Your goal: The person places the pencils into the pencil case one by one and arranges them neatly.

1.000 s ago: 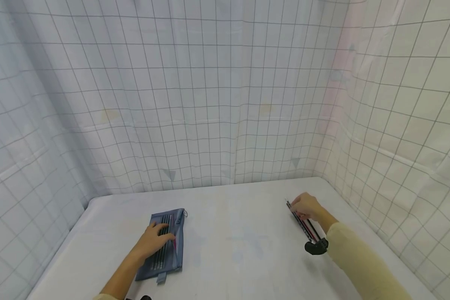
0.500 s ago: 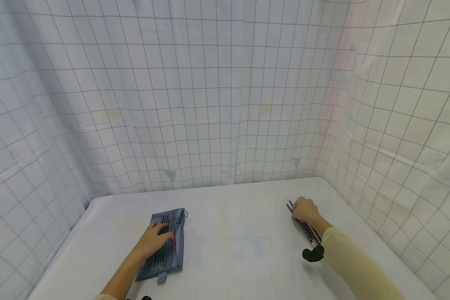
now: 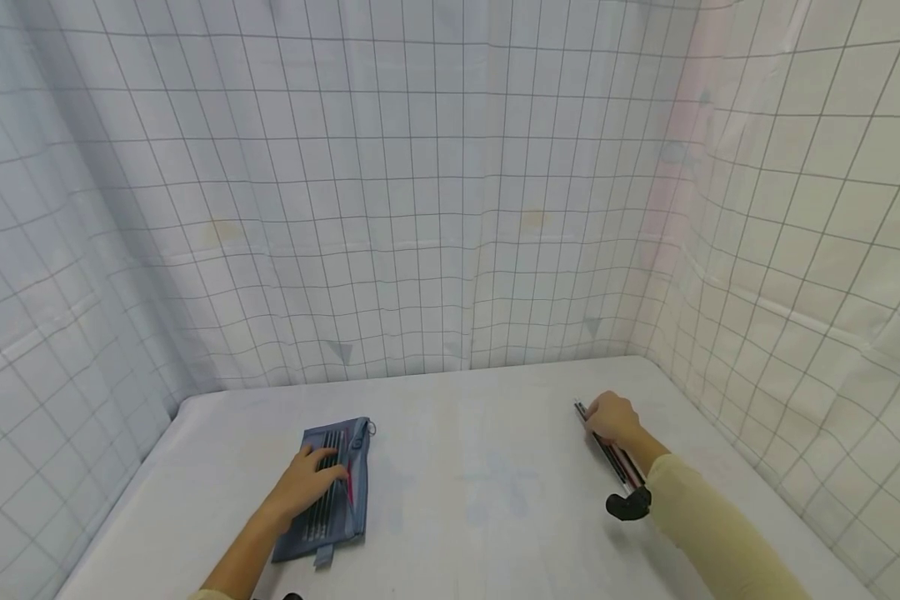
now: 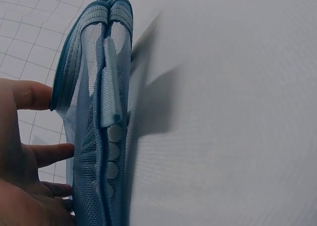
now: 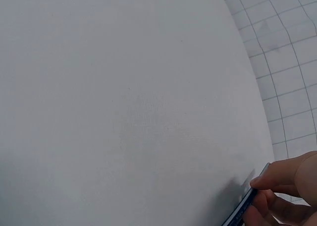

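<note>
On the left of the table lies a blue mesh zip pencil case (image 3: 357, 500), with several dark pencils (image 3: 318, 518) and a red one (image 3: 349, 482) showing through it. My left hand (image 3: 303, 485) rests on the case with spread, relaxed fingers. In the left wrist view its fingertips (image 4: 62, 150) touch the side of the mesh. Far to the right, my right hand (image 3: 613, 417) grips a small bundle of dark and reddish pencils (image 3: 613, 458) low over the table. The right wrist view shows thumb and fingers pinching a dark blue pencil (image 5: 241, 208); the others are hidden there.
A white cloth covers the table (image 3: 465, 500). White grid-patterned curtains (image 3: 435, 208) stand behind it and along both sides. Black wrist-camera mounts show at the right wrist (image 3: 628, 504) and at the bottom edge by the left arm.
My right hand has come slightly closer and curled round the pencils, which were spread apart and now lie close together. My left hand and the pencil case have stayed in place.
</note>
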Action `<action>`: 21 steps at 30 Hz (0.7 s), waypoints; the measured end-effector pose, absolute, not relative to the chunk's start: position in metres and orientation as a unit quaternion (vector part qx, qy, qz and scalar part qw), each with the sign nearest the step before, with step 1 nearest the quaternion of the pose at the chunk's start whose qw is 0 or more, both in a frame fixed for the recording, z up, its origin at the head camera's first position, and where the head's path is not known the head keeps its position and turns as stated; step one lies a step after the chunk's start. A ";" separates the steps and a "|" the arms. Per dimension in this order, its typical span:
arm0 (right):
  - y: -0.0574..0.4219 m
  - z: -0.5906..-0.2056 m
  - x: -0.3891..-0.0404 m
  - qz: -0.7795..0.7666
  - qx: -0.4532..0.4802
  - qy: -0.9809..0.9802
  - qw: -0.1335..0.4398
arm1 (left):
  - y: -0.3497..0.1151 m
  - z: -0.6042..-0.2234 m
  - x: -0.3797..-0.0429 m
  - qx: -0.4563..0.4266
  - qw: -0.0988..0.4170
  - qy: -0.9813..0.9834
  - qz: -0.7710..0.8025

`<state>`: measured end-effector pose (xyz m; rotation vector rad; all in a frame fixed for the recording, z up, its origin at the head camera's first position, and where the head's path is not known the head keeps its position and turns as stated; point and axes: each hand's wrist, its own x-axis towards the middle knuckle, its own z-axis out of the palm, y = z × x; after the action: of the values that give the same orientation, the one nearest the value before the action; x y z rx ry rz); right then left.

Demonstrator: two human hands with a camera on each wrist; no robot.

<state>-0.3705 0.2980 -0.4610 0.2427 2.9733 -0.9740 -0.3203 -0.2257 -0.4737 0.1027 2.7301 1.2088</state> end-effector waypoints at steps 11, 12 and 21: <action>0.284 -0.447 -0.374 -0.361 0.099 0.927 0.017 | -0.225 -0.474 -0.319 0.036 0.077 0.911 0.404; 0.283 -0.447 -0.375 -0.370 0.099 0.923 0.019 | -0.225 -0.473 -0.320 0.036 0.077 0.910 0.405; 0.273 -0.442 -0.376 -0.504 0.109 0.856 0.042 | -0.226 -0.473 -0.320 0.036 0.078 0.910 0.405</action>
<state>-0.3763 0.2725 -0.4420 0.3349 2.6187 -1.5404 -0.3196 -0.2262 -0.4730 0.1071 2.7256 1.2119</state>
